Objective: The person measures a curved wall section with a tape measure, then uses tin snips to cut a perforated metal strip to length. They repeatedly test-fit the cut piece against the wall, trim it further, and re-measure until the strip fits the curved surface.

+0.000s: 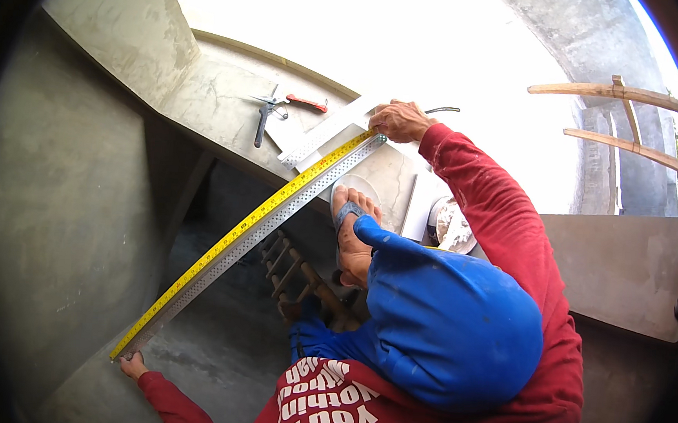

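A yellow tape measure blade (245,225) stretches diagonally from the lower left up to the ledge. Alongside it runs a perforated metal corner strip (280,217). At the strip's low end, my left hand (133,365) pinches the tape's end and the strip together. Up on the ledge, my right hand (400,121) is closed round the tape and the strip's upper end; its fingers partly hide what lies inside the grip. A pair of snips (264,120), with one dark and one red handle, lies left of my right hand.
My sandalled foot (354,220) rests on the concrete ledge (210,92), my blue-trousered knee (452,329) raised. More perforated strips (312,143) lie near the snips. Below stands a wooden ladder (295,275). A plaster-smeared container (454,226) sits right of the foot; wooden poles (607,92) project at upper right.
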`<state>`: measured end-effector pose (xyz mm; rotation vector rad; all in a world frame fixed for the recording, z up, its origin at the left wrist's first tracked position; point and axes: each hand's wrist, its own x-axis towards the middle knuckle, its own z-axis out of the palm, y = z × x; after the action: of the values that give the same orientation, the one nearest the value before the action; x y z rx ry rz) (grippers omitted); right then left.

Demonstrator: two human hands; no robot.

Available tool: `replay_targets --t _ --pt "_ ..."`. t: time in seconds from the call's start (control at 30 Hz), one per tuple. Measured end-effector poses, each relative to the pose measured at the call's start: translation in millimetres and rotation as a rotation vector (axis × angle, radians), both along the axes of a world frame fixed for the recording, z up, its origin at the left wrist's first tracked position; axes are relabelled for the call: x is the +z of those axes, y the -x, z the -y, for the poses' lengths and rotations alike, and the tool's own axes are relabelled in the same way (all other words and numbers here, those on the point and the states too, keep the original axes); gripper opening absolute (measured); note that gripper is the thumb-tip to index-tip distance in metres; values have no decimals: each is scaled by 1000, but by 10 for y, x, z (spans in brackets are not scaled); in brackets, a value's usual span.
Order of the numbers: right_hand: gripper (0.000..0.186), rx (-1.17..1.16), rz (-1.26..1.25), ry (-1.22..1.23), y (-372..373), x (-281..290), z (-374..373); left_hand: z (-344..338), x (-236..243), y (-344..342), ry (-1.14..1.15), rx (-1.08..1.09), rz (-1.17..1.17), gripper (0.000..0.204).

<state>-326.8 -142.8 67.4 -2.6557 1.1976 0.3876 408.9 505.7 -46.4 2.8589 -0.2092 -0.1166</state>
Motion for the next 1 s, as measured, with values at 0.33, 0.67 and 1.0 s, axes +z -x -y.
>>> replay_targets --t 0.33,0.67,1.0 --pt "16 -10 -65 -22 -24 -39 -26 88 -120 -119 146 124 -213 41" --pt "21 45 -150 45 -63 -8 -49 376 -5 -161 1333 938 -446 53" --pt "19 39 -140 22 -41 -28 -27 1172 353 1224 789 817 -30 45"
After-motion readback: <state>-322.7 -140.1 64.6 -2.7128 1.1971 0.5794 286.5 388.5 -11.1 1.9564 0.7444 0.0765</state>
